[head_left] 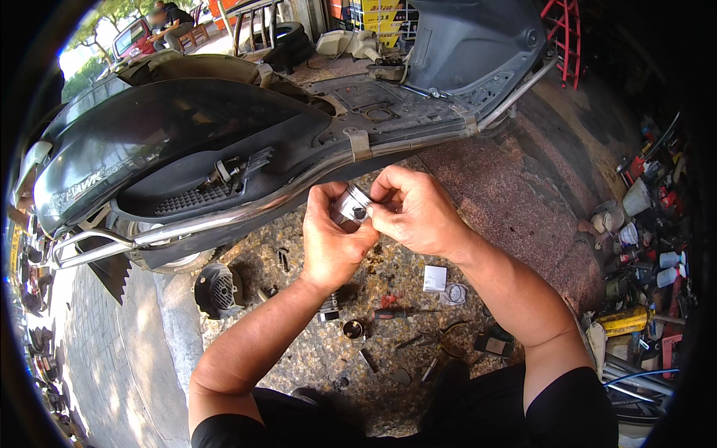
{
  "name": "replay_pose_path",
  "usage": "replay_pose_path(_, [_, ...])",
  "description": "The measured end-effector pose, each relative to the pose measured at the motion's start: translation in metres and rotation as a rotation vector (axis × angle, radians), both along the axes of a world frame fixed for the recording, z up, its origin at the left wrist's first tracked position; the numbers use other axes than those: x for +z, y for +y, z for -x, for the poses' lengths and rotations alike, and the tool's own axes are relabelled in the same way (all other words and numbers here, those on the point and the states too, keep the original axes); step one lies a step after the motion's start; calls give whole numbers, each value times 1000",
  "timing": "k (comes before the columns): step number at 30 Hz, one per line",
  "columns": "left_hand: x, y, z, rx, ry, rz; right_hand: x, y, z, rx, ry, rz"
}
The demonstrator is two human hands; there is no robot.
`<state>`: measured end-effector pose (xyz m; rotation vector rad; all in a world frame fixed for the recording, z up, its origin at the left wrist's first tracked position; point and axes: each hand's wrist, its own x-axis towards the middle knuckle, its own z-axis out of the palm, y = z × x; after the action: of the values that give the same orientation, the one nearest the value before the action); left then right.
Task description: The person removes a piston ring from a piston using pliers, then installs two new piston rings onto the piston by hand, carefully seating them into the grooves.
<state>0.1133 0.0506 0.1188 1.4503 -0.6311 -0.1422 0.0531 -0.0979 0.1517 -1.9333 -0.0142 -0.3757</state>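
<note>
Between my two hands, beside the scooter's side, is a small silver engine piston [353, 207] with ring grooves near one end and a dark round pin hole. My left hand [334, 237] is closed around its skirt, thumb underneath and fingers behind. The bent fingers and thumb of my right hand [413, 209] pinch the grooved end; whether a thin ring is between them is too small to tell. On the floor below my hands are a white square packet [435, 278], a clear plastic bag [452, 293] and a screwdriver [394, 313].
A dark scooter [187, 127] stands across the far side, its chrome side rail [299, 184] close to my hands. A black slotted cover [218, 290], a round metal part [353, 328] and pliers [450, 342] lie on the stained floor. Mixed parts crowd the right edge; a person sits far left.
</note>
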Motion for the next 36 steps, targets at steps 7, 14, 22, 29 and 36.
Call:
replay_pose_path(7, [11, 7, -5, -229, 619, 365, -2, -8, 3, 37, 66, -187])
replay_pose_path(14, [16, 9, -9, -318, 715, 417, 1, -8, 4, 44, 177, -245])
replay_pose_path(22, [14, 3, -1, -249, 644, 325, -3, -3, 3, 66, 121, -285])
replay_pose_path(29, [7, 9, -9, -251, 446, -8, -4, -4, 5, 61, 103, -279])
replay_pose_path(36, [7, 7, -7, -220, 480, 112, -6, 0, 5, 92, 83, -314])
